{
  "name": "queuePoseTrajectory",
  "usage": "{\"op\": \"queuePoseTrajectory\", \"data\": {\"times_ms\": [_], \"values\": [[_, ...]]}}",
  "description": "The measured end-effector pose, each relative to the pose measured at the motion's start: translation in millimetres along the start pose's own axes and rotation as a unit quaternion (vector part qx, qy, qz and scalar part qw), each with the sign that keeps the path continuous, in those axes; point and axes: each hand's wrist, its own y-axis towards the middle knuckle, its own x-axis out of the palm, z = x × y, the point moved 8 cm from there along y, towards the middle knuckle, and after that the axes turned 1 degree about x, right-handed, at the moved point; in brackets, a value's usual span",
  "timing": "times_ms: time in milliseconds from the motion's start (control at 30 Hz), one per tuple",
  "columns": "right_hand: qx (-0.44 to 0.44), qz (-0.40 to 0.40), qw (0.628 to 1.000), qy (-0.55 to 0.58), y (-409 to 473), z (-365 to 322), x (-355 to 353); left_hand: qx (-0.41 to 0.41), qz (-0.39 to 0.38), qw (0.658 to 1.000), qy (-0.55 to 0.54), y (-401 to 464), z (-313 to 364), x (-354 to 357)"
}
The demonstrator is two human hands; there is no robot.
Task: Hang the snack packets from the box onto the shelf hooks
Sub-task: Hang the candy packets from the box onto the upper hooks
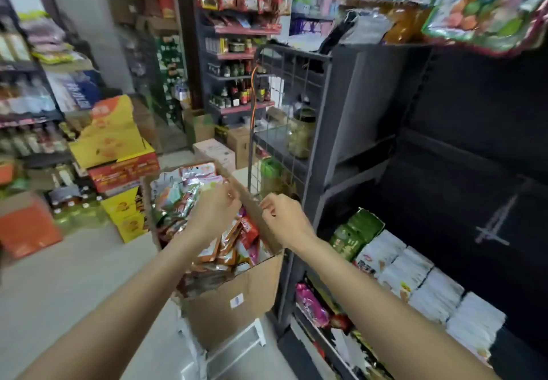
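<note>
Box: the cardboard box [234,296] stands nearest, on a white stool [237,341] beside the dark shelf unit [341,130]; its top is open and it is filled almost to the rim.
Snack packets: a loose heap of foil and plastic snack packets [237,240] lies inside the box, overlapping at all angles, red, orange and silver ones to the front, paler ones further back.
Left hand: the left hand [215,209] is over the middle of the heap, fingers curled down among the packets; whether they already pinch one cannot be told, since the fingertips are hidden.
Right hand: the right hand [281,216] hangs above the box's right rim, fingers loosely curled inward with thumb near forefinger; nothing shows clearly between them.
Handling, judged: the packets look light and thin, with slick, crinkly skins, so they probably slide over one another and bend easily; contents may crush under a hard squeeze.
Where to hold, judged: the flat sealed top edge, just beside the hang hole, is the best place to pinch, leaving the hole free for a hook; taking one packet at a time should stop neighbours from lifting along.
Wire grid: the wire grid panel [284,89] rises past the hands at the end of the shelf unit; hooks on it are too blurred to make out.
Shelf stock: packets already lie in rows on the lower shelf [415,273] to the right.
Far: stacked cartons [115,154] and bottle racks [237,83] stand beyond.
</note>
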Motion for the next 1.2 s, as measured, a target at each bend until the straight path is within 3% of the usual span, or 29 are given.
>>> {"op": "queuePoseTrajectory", "data": {"times_ms": [167,300,400,567,667,767,867,933,1000,1133,1200], "values": [[0.018,-0.127,0.992,0.004,49,10,110,-0.056,-0.121,0.985,0.106,8,-103,30],[0.032,-0.245,0.969,0.009,69,16,174,-0.079,-0.216,0.944,0.237,5,-165,64],[0.103,-0.287,0.95,0.069,79,27,212,-0.031,-0.224,0.919,0.324,5,-181,78],[0.227,-0.237,0.923,0.2,85,40,248,-0.042,-0.238,0.908,0.341,14,-187,91],[0.218,-0.196,0.929,0.226,95,39,251,-0.053,-0.215,0.91,0.351,21,-187,87],[0.205,-0.202,0.926,0.245,100,32,259,-0.078,-0.241,0.9,0.355,21,-194,88],[0.297,-0.189,0.858,0.374,95,31,263,-0.067,-0.252,0.893,0.366,20,-194,88],[0.331,-0.195,0.8,0.462,94,28,258,-0.036,-0.204,0.911,0.356,24,-185,77],[0.33,-0.199,0.779,0.494,92,26,239,0.006,-0.152,0.934,0.323,28,-171,63],[0.281,-0.194,0.795,0.501,86,16,183,0.034,-0.115,0.967,0.223,26,-137,36],[0.231,-0.185,0.86,0.414,81,6,143,0.031,-0.096,0.979,0.18,28,-120,16]]}}
